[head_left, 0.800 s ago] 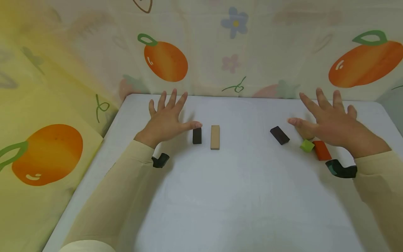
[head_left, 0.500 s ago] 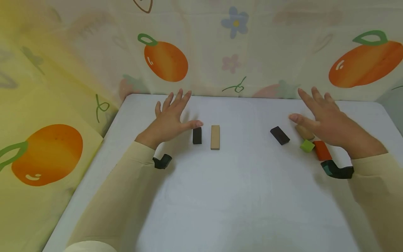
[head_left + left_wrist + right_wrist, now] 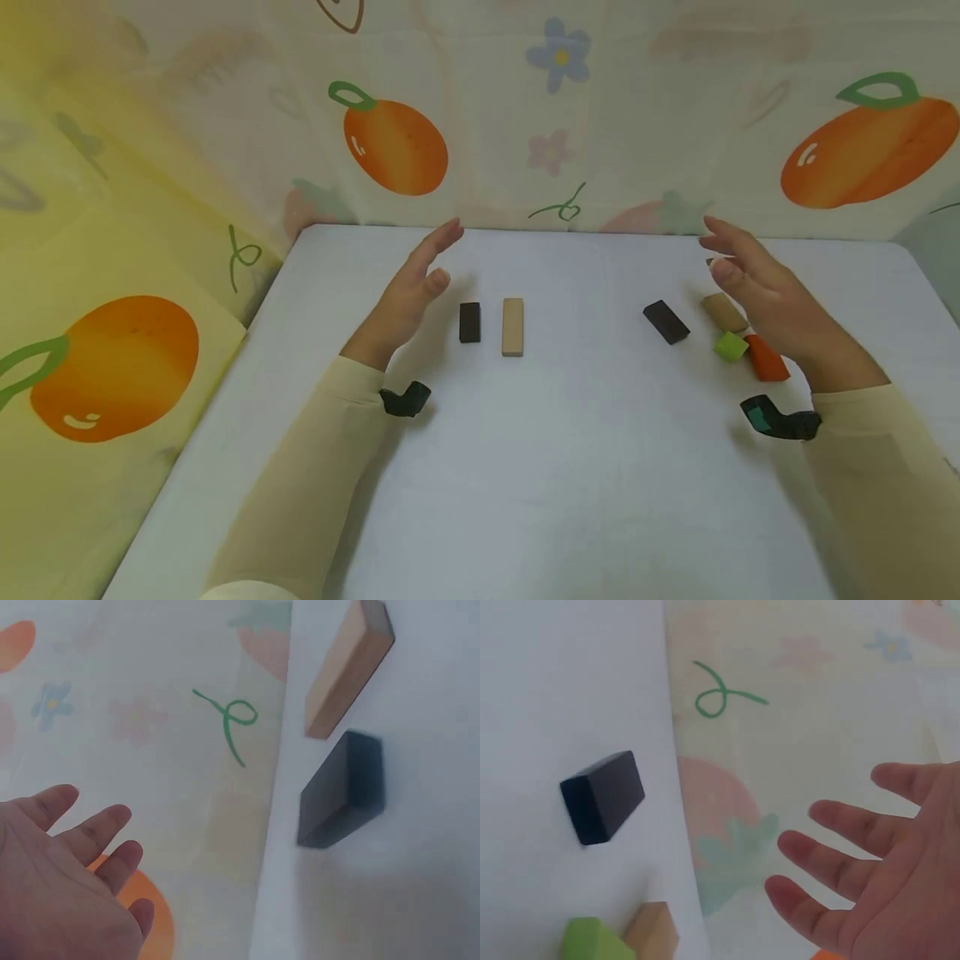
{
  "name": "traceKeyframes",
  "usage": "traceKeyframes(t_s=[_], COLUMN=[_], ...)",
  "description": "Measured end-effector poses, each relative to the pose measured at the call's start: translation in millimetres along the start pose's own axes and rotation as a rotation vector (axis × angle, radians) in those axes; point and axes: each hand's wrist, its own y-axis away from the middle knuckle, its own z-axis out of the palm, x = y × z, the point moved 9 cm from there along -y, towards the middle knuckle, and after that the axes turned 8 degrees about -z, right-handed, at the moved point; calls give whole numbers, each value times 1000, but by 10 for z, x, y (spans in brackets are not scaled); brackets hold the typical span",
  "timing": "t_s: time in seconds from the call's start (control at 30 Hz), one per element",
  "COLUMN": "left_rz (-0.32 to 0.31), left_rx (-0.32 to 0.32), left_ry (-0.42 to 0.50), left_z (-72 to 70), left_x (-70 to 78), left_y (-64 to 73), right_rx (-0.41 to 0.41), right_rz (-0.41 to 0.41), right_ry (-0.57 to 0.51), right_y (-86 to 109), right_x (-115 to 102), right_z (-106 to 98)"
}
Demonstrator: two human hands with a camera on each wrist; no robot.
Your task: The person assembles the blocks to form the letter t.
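Note:
My left hand is raised over the left of the table, palm turned inward, fingers extended and holding nothing. Just right of it lie a small black block and a longer tan wooden block, side by side. On the right, my right hand also hovers with its palm inward and fingers loosely straight. Beneath and beside it are a tan block, a green block and an orange-red block, partly covered by the hand. A dark block lies at an angle farther left.
A white-covered table carries the blocks. Behind it hangs a pale curtain printed with fruit and flowers, and a yellowish one runs along the left. A black wrist strap piece juts from the right sleeve.
Both hands have turned from palm-down with spread fingers to palms facing inward, fingers closer together. The right hand has shifted slightly left, uncovering more of the tan block. The blocks stay put.

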Motion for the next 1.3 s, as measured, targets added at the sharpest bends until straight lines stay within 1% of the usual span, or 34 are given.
traceKeyframes(t_s=[0.07, 0.13, 0.2, 0.27, 0.33, 0.5, 0.6, 0.67, 0.7, 0.77, 0.87, 0.93, 1.0, 1.07, 1.13, 1.3], left_rz=[-5, -24, -39, -59, -89, -192, -224, -214, -210, -196, -187, -186, -182, -181, -179, -179], left_rx=[1, 4, 2, -2, -16, -74, -103, -116, -123, -138, -155, -158, -158, -153, -144, -131], left_ry=[67, 93, 100, 85, 52, -141, -256, -327, -356, -409, -467, -493, -511, -523, -526, -527], left_z=[64, 141, 219, 292, 368, 530, 591, 624, 639, 670, 698, 708, 717, 720, 719, 716], left_x=[-87, -181, -268, -357, -434, -623, -690, -711, -718, -720, -730, -732, -734, -731, -725, -715], left_y=[14, 41, 58, 60, 58, 89, 110, 102, 101, 96, 84, 76, 67, 63, 62, 72], right_rx=[18, 34, 51, 68, 85, 103, 109, 100, 96, 88, 93, 101, 103, 98, 91, 83], right_rz=[2, 0, -2, -4, 9, 67, 96, 100, 90, 56, -22, -39, -38, -20, -6, -4], right_ry=[-19, -27, -16, -10, 3, 23, 60, 105, 133, 199, 299, 345, 368, 376, 379, 381], right_y=[21, 44, 65, 88, 108, 164, 185, 180, 173, 159, 144, 143, 143, 144, 146, 149], right_x=[52, 123, 205, 287, 387, 601, 663, 686, 687, 677, 636, 634, 640, 656, 662, 644], right_z=[37, 79, 125, 168, 211, 343, 396, 430, 446, 473, 494, 499, 502, 506, 511, 523])
